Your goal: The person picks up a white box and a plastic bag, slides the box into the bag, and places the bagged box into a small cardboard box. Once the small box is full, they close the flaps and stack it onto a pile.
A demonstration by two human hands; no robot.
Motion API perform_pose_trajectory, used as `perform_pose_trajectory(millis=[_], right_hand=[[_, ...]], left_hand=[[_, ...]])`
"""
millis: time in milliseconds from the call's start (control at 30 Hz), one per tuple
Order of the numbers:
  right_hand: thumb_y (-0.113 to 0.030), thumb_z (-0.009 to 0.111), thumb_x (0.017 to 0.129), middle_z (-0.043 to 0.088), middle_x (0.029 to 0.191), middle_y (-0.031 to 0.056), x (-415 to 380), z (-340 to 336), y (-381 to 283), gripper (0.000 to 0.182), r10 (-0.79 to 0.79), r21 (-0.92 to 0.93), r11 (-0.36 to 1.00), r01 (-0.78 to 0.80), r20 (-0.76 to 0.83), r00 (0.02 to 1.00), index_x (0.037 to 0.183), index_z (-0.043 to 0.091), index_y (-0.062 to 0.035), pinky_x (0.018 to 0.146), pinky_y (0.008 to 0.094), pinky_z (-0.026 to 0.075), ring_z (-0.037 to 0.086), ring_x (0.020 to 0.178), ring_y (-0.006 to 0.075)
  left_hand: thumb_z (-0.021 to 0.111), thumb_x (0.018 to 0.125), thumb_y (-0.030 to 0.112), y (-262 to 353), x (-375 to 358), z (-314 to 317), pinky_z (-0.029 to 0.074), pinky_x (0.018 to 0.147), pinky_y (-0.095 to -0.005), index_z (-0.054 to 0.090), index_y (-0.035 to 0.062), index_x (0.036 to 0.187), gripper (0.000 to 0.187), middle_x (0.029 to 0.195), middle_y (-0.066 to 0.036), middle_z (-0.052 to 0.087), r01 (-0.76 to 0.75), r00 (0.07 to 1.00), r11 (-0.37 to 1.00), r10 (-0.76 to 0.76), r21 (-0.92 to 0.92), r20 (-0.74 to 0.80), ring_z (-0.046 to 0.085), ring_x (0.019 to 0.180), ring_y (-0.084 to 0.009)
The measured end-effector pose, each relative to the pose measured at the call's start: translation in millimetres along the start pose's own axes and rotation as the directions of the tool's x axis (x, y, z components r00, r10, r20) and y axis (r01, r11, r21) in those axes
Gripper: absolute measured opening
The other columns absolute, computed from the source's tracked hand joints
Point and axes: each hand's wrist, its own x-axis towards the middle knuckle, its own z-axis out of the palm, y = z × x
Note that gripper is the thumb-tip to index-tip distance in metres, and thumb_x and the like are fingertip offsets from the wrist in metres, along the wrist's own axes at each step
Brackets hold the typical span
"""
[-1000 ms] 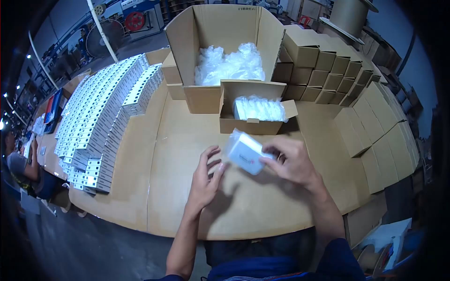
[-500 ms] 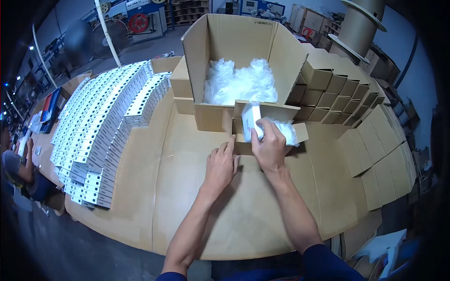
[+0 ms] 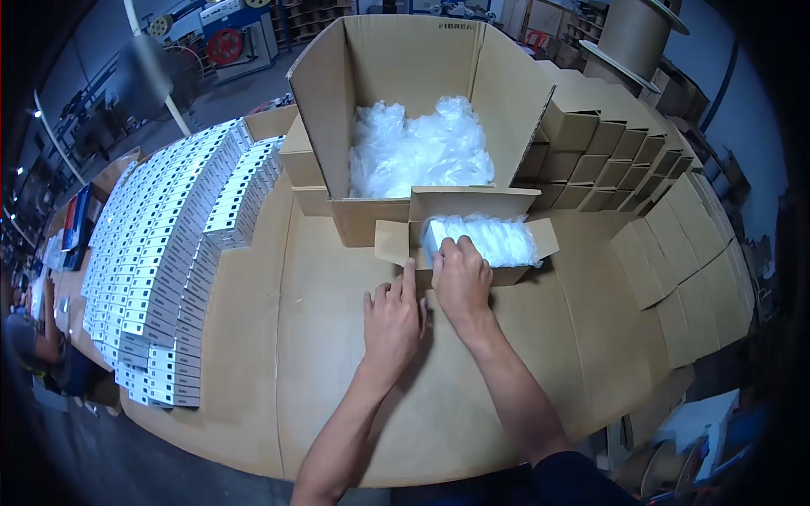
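In front of me on the cardboard-covered table stands a small open carton (image 3: 509,277), its flaps spread. Clear plastic-wrapped contents (image 3: 502,239) fill most of it. At its left end a white box (image 3: 431,234) is down inside, mostly hidden by plastic and fingers. My right hand (image 3: 462,282) is closed, with curled fingers at the top of that white box. My left hand (image 3: 393,325) is open, its index finger stretched to the carton's front left corner and the other fingers near the tabletop.
Behind stands a big open carton (image 3: 316,110) holding crumpled clear plastic bags (image 3: 418,152). Rows of white boxes (image 3: 160,270) are stacked at left. Folded brown cartons (image 3: 603,156) pile up at right, with more (image 3: 688,270) nearer. Another person (image 3: 51,337) is at far left.
My right hand has moved down and left, lowering the white box from a tilted position above the carton into its left end. The left flap now sticks outward. My left hand stays near the corner.
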Motion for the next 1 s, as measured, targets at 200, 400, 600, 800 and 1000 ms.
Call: perform_pose_trajectory(millis=[200, 400, 600, 800, 1000], right_hand=[[-0.015, 0.064, 0.095, 0.061, 0.113, 0.0232, -5.1, -4.6, -6.8, 0.019, 0.087, -0.05, 0.995, -0.083, 0.079, 0.993, 0.092, 0.07, 0.0022, 0.067, 0.0535, 0.058, 0.071, 0.076, 0.0443], [-0.017, 0.06, 0.098, 0.048, 0.145, 0.0243, -32.2, -23.7, -17.9, 0.033, 0.038, 0.002, 0.999, -0.038, 0.06, 0.997, 0.125, 0.065, 0.0018, 0.096, 0.0528, 0.053, 0.064, 0.114, 0.0459], [0.003, 0.062, 0.087, 0.057, 0.136, 0.0234, -11.9, -2.1, -93.9, 0.05, -0.348, 0.539, 0.775, 0.329, -0.069, 0.935, 0.135, 0.053, 0.0016, 0.107, 0.0493, 0.044, 0.056, 0.123, 0.0432], [0.001, 0.051, 0.088, 0.056, 0.139, 0.0256, 62.7, 128.3, -175.8, 0.065, -0.691, 0.621, 0.646, 0.443, 0.229, 0.686, 0.151, 0.032, 0.0005, 0.113, 0.0486, 0.041, 0.049, 0.133, 0.0439], [0.003, 0.052, 0.085, 0.056, 0.141, 0.0272, 112.0, 190.9, -230.6, 0.078, -0.745, 0.5, 0.654, 0.568, 0.291, 0.601, 0.157, 0.022, -0.0011, 0.114, 0.053, 0.037, 0.044, 0.14, 0.0439]], left_hand=[[0.068, 0.094, 0.021, -4.3, -5.0, -6.8, 0.049, 0.096, -0.0494, 0.034, 0.0018, 0.158, 0.075, 0.119, -0.018, 0.064, -0.055, 0.998, 0.998, 0.055, -0.034, -0.016, 0.063, 0.106, -0.0346], [0.073, 0.089, 0.014, -34.7, -28.9, -44.4, 0.052, 0.095, -0.0467, 0.035, 0.0101, 0.16, 0.08, 0.123, -0.019, 0.064, -0.056, 0.997, 0.96, 0.041, -0.273, -0.058, 0.063, 0.107, -0.0372], [0.07, 0.09, 0.009, -140.8, -42.8, -95.3, 0.051, 0.099, -0.0463, 0.049, 0.0034, 0.145, 0.059, 0.126, -0.022, 0.062, 0.237, 0.933, 0.953, -0.277, -0.187, -0.232, 0.06, 0.115, -0.0411], [0.066, 0.088, 0.004, -258.3, -9.4, -96.3, 0.046, 0.107, -0.0469, 0.048, -0.0006, 0.144, 0.059, 0.133, -0.022, 0.058, 0.246, 0.852, 0.968, -0.19, 0.053, -0.488, 0.053, 0.125, -0.0405], [0.062, 0.087, 0.0, -296.8, 13.7, -91.9, 0.044, 0.108, -0.0472, 0.045, 0.0005, 0.147, 0.062, 0.131, -0.02, 0.059, 0.294, 0.848, 0.936, -0.161, 0.195, -0.505, 0.052, 0.127, -0.0392]])
